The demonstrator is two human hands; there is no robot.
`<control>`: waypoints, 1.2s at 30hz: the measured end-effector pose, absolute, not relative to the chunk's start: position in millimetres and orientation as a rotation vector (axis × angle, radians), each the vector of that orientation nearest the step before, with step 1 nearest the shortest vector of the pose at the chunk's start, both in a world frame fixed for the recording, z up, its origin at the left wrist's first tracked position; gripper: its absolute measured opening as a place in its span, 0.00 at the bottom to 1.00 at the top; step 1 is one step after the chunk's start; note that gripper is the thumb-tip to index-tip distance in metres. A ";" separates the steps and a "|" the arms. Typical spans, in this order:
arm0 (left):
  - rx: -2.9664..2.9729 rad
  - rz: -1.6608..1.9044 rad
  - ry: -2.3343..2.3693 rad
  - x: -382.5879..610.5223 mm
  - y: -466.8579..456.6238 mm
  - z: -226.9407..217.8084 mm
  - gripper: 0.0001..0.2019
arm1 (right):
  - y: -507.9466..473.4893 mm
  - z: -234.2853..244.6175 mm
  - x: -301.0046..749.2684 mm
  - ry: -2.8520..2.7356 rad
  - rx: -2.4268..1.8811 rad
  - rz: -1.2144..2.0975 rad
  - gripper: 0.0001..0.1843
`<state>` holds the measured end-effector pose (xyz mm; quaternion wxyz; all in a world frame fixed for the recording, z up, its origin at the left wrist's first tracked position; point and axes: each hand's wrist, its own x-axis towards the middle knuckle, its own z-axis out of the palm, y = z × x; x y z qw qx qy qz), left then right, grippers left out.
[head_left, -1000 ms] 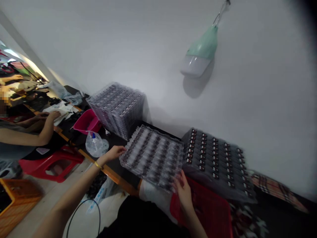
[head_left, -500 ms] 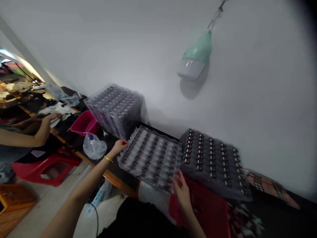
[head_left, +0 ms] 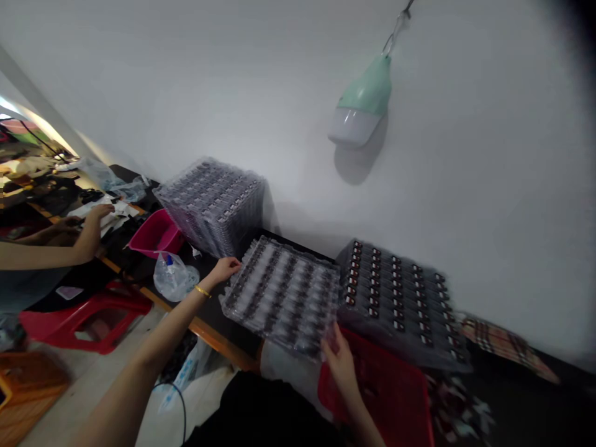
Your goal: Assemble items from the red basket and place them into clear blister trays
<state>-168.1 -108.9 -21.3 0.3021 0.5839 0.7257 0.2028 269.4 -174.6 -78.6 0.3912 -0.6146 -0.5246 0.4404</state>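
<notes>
**Clear plastic tray (head_left: pixel 279 298) between both hands; right hand grasping, left hand's grip unclear.**

The left hand (head_left: pixel 225 270), with a gold bangle (head_left: pixel 202 290) at the wrist, meets the tray's upper-left edge; whether it is clenched cannot be determined. The right hand (head_left: pixel 339 360) is closed on the tray's lower corner. The tray carries rows of small dark-and-silver items, too small to identify. Just above the tray stands a tall stack of similar trays (head_left: pixel 212 208); just right of it lies a tray of red-tipped items (head_left: pixel 395 298). A red plastic crate (head_left: pixel 377 397) sits below the tray's lower corner. Left of the tray are a pink basin (head_left: pixel 156 234) and a clear plastic bag (head_left: pixel 172 279). Farther left, a co-worker's hand (head_left: pixel 97 216) rests on white material (head_left: pixel 107 211).
</notes>
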 end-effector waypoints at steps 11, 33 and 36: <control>1.710 0.599 1.783 -172.0 -162.3 -0.6 0.10 | -183.1 -73.5 273.0 -1.473 -1.568 1.040 0.33; 1.662 0.695 2.012 -164.3 -185.4 -10.8 0.11 | -200.0 -75.5 261.3 -1.675 -1.561 0.859 0.25; 1.570 0.691 2.112 -157.6 -188.3 -10.9 0.15 | -202.7 -76.4 259.9 -1.675 -1.554 0.848 0.24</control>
